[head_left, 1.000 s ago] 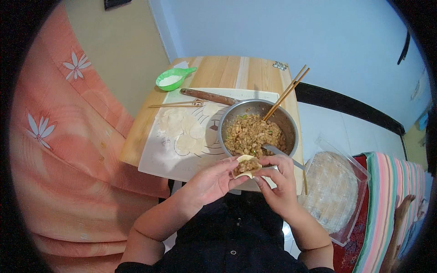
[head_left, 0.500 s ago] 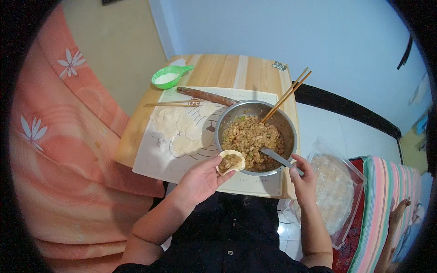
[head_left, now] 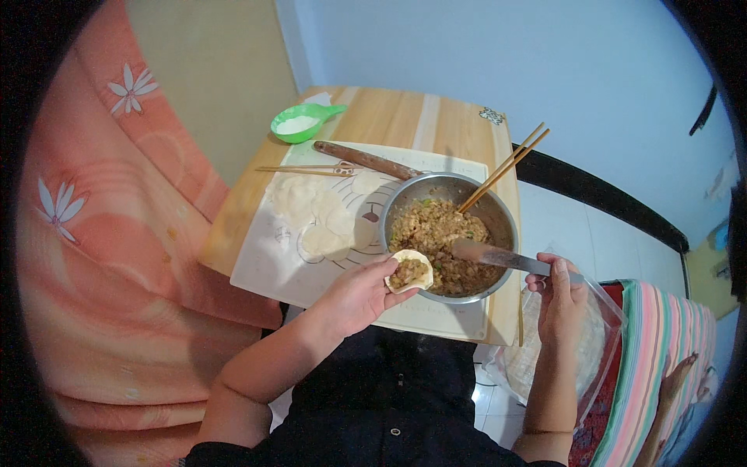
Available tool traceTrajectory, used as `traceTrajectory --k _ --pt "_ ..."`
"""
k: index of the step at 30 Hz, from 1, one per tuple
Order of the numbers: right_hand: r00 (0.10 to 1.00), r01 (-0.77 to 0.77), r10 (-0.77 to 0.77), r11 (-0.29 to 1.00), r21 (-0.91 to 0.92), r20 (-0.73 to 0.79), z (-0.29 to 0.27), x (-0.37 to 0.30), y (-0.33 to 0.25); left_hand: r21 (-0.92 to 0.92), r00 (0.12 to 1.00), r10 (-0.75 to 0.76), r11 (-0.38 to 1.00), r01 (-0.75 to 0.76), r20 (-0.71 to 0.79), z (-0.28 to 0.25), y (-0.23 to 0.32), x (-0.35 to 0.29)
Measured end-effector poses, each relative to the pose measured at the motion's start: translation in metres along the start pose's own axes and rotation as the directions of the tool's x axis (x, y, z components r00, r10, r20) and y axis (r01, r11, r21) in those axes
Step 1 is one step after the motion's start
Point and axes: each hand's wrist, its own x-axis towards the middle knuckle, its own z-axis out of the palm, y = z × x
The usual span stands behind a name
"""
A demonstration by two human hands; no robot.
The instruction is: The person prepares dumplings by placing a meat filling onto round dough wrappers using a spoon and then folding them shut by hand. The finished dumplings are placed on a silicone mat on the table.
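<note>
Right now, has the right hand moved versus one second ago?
Yes, rightward: the right hand went from the near edge of the table to beyond its right edge.

A round metal bowl [head_left: 499,216] holds lumpy brown filling [head_left: 432,229] flecked with green. By the bowl's near left edge, a pale, round dough wrapper [head_left: 428,276] is open and slightly cupped around more filling. A flat metal spatula [head_left: 515,261] slants across the bowl's right rim, broad end inward.

A home: floral drape [head_left: 148,288], wooden table [head_left: 389,113]
</note>
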Motion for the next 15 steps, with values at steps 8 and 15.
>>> traceTrajectory --k 8,15 --pt "0.988 -0.142 0.131 0.980 0.142 0.081 0.012 -0.001 0.009 0.048 0.998 -0.034 0.998 0.031 0.049 0.007 0.002 0.004" --pt "0.977 -0.196 0.185 0.976 0.096 0.106 0.019 0.001 0.006 0.087 0.998 -0.025 0.996 0.020 0.056 0.009 0.003 0.008"
